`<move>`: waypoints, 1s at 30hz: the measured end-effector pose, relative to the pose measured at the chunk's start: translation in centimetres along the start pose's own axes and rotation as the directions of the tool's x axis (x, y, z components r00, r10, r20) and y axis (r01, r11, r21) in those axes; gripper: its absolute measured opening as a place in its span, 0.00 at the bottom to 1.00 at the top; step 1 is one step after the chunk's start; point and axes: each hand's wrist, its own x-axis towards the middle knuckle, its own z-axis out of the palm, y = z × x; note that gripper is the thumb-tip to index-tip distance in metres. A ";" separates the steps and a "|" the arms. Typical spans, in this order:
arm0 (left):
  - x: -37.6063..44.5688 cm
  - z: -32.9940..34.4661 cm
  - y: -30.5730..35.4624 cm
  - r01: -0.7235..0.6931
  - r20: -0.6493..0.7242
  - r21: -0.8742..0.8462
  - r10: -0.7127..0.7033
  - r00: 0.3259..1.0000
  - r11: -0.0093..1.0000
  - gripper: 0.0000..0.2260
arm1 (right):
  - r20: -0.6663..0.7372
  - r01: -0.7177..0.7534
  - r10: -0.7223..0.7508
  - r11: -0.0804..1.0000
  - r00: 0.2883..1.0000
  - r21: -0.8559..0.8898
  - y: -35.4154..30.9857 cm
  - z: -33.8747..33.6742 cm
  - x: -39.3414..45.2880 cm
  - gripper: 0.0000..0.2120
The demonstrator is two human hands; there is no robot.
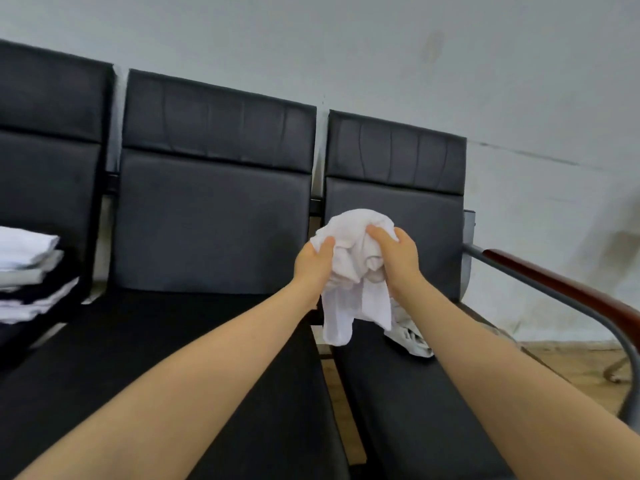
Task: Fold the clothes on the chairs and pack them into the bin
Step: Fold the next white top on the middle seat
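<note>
From the head view, you hold a bunched white garment [353, 268] in the air in front of the row of black chairs [214, 216], above the gap between the middle seat and the right-hand seat. Before you fold, I judge you need to find the hem or shoulders: let the bundle drop open, work your fingers along an edge to two corners, then shake it flat and lay it on the middle seat, which gives a broad surface. Keep the hanging tail from catching in the gap between seats.

Your left hand [313, 263] has its fingers curled into the left side of the bundle, thumb lying on top of the cloth. Your right hand [396, 254] grips the right side, fingers wrapped over the top of the wad and pressing into it. Both hands are closed round the fabric, neither spread.

A second light garment [410, 336] lies crumpled on the right-hand seat, just below the hanging cloth. A stack of folded clothes [29, 271], white and dark layers, sits on the left seat. The bin is not in view.
</note>
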 end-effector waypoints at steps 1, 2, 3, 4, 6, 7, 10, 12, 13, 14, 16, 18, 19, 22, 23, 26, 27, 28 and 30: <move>-0.1 -1.6 0.3 -0.051 -0.007 0.035 0.051 0.999 0.998 0.14 | 0.010 -0.014 0.014 1.000 1.000 0.013 -0.2 1.1 -0.6 0.12; -0.3 -3.0 0.5 -0.091 -0.009 0.064 0.092 0.996 0.994 0.13 | 0.018 -0.023 0.023 0.999 1.000 0.032 -0.4 2.1 -1.1 0.11; -0.5 -4.5 0.8 -0.115 -0.016 0.085 0.117 0.993 0.990 0.11 | 0.033 -0.028 0.027 0.999 0.999 0.045 -0.6 3.1 -1.6 0.11; -0.9 -6.6 0.9 -0.125 -0.030 0.108 0.129 0.991 0.986 0.11 | 0.055 -0.043 0.039 0.997 0.998 0.058 -0.8 4.7 -2.6 0.10; -1.3 -9.5 1.2 -0.141 -0.065 0.128 0.150 0.987 0.982 0.10 | 0.107 -0.058 0.050 0.995 0.993 0.081 -1.3 7.1 -3.8 0.10; -1.5 -10.9 1.3 -0.147 -0.087 0.129 0.159 0.983 0.981 0.09 | 0.143 -0.072 0.059 0.993 0.988 0.088 -1.4 8.4 -4.5 0.10; -2.4 -15.1 0.9 -0.136 -0.157 0.129 0.155 0.975 0.982 0.08 | 0.268 -0.119 0.087 0.987 0.960 0.105 -1.3 12.2 -6.6 0.10; -3.0 -17.7 0.1 -0.115 -0.206 0.142 0.143 0.968 0.983 0.06 | 0.341 -0.180 0.142 0.980 0.929 0.081 -0.5 14.4 -8.1 0.14; -3.3 -18.9 -0.3 -0.104 -0.219 0.161 0.139 0.966 0.981 0.06 | 0.375 -0.213 0.182 0.976 0.909 0.042 0.1 15.2 -8.7 0.16; -3.7 -20.4 -0.8 -0.087 -0.222 0.190 0.129 0.966 0.978 0.06 | 0.413 -0.246 0.227 0.969 0.882 -0.008 0.8 16.1 -9.4 0.19; -4.3 -22.5 -1.8 -0.035 -0.200 0.260 0.089 0.976 0.965 0.07 | 0.473 -0.291 0.309 0.950 0.825 -0.112 2.6 17.0 -10.2 0.21; -5.1 -24.2 -3.0 0.026 -0.169 0.345 0.035 0.985 0.938 0.08 | 0.490 -0.310 0.377 0.926 0.786 -0.215 5.0 17.4 -10.9 0.21; -5.5 -24.9 -3.8 0.053 -0.156 0.390 0.009 0.988 0.919 0.09 | 0.484 -0.318 0.406 0.913 0.775 -0.256 6.4 17.3 -11.3 0.21; -6.5 -26.0 -6.1 0.183 -0.133 0.476 -0.136 0.982 0.860 0.13 | 0.425 -0.334 0.470 0.872 0.773 -0.358 10.4 16.9 -12.5 0.21; -6.6 -26.1 -6.4 0.237 -0.132 0.486 -0.197 0.971 0.841 0.16 | 0.418 -0.308 0.468 0.865 0.779 -0.396 11.3 16.7 -12.7 0.20; -6.4 -25.7 -5.8 0.379 -0.213 0.389 -0.318 0.924 0.840 0.21 | 0.371 -0.284 0.429 0.878 0.824 -0.386 12.0 16.6 -12.5 0.13; -6.1 -25.6 -5.5 0.402 -0.243 0.314 -0.336 0.910 0.860 0.21 | 0.342 -0.311 0.422 0.889 0.839 -0.336 11.9 16.7 -12.4 0.12; -5.9 -25.4 -5.1 0.413 -0.261 0.241 -0.351 0.899 0.879 0.20 | 0.317 -0.331 0.415 0.899 0.853 -0.287 11.8 17.0 -12.3 0.12; -5.7 -25.8 -4.4 0.394 -0.282 0.132 -0.347 0.894 0.909 0.15 | 0.283 -0.350 0.405 0.909 0.870 -0.224 11.4 17.4 -12.2 0.13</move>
